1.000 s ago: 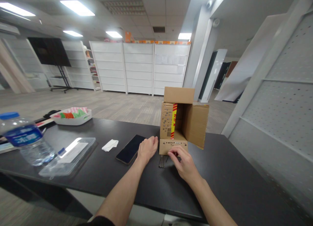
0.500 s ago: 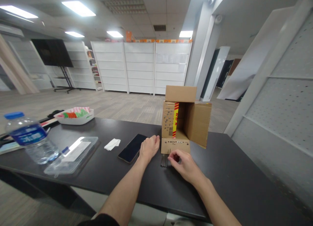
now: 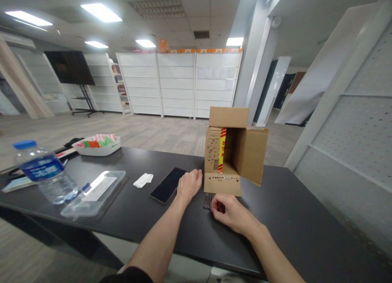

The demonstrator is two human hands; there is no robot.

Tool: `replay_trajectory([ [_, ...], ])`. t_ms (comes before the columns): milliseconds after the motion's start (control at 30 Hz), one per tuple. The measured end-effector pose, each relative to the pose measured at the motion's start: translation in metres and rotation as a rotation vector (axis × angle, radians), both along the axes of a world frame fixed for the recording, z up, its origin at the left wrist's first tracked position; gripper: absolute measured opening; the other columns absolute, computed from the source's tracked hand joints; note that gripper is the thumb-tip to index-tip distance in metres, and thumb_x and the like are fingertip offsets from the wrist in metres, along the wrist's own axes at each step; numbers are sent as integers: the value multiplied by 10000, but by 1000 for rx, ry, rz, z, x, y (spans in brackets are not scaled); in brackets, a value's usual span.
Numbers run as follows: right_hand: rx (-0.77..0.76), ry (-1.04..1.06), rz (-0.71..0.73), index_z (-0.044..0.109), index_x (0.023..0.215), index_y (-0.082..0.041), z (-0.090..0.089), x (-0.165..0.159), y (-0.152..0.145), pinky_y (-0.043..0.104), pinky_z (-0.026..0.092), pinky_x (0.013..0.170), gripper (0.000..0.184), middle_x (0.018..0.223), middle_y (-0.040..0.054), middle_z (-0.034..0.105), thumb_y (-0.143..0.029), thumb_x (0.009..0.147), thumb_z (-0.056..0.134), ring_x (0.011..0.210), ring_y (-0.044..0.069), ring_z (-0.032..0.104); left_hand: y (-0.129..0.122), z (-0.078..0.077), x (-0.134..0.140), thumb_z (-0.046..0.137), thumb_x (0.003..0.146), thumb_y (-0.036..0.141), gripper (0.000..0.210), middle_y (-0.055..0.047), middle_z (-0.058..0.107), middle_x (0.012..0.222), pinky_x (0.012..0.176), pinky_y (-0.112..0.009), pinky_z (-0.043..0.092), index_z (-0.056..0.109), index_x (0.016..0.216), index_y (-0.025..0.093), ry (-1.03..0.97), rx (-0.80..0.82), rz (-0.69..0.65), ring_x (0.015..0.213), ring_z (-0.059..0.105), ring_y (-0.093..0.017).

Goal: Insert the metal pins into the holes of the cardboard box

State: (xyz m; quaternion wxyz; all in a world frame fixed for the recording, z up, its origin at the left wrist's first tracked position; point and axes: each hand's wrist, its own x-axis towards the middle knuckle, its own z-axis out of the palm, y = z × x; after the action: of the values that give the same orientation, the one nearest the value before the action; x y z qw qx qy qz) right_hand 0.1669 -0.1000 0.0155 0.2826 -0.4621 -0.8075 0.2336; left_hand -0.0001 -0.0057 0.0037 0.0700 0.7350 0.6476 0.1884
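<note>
Right hand (image 3: 228, 209): drawn back from the front flap (image 3: 222, 188) of the cardboard box (image 3: 212, 165) over the last second; fingertips now at the right end of the row of slender metal pieces (image 3: 207, 201). Left hand (image 3: 189, 185): stays between the phone (image 3: 164, 188) and the box.

Location of pieces: side by side on the black table (image 3: 275, 221), just in front of the flap.

Right-hand grip: narrow, thumb and forefinger bent toward each other; from where I stand, I cannot tell whether a piece is held. Left-hand grip: fingers curled, inside hidden; contents cannot be confirmed.

Progress, as judged: several pieces are lined up, roughly parallel, lengthwise toward the box. Remaining quantity: cannot be determined. Dark and silvery spots mark the flap; too small to identify.
</note>
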Motion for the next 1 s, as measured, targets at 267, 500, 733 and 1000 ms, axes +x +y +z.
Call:
replay_trajectory([
  [267,18,-34,27,529,724,-192,-1,0,1,205,363,576,191,677,-45,528,-10,679,495,612,109,482,0,0,0,164,965,481,553,-124,702,894,707,-295,438,634,916,196,12,6,-4,866,676,-239],
  [500,42,-37,36,530,731,-194,-1,-1,1,212,370,594,202,704,-34,530,-5,676,485,638,117,488,1,-1,0,161,964,488,554,-123,702,903,709,-295,437,632,920,200,11,-4,2,870,674,-236],
  [733,39,-45,28,510,769,-201,1,-1,0,220,372,609,200,710,-38,521,-21,683,495,661,123,488,1,0,0,169,966,478,543,-123,702,897,711,-299,438,634,921,202,0,0,1,859,676,-239],
  [1000,24,-53,28,515,799,-203,2,-1,0,230,376,630,186,732,-34,516,-37,718,501,691,129,490,1,-1,0,159,965,484,553,-123,703,890,709,-299,437,632,919,201,5,7,-3,854,675,-236],
])
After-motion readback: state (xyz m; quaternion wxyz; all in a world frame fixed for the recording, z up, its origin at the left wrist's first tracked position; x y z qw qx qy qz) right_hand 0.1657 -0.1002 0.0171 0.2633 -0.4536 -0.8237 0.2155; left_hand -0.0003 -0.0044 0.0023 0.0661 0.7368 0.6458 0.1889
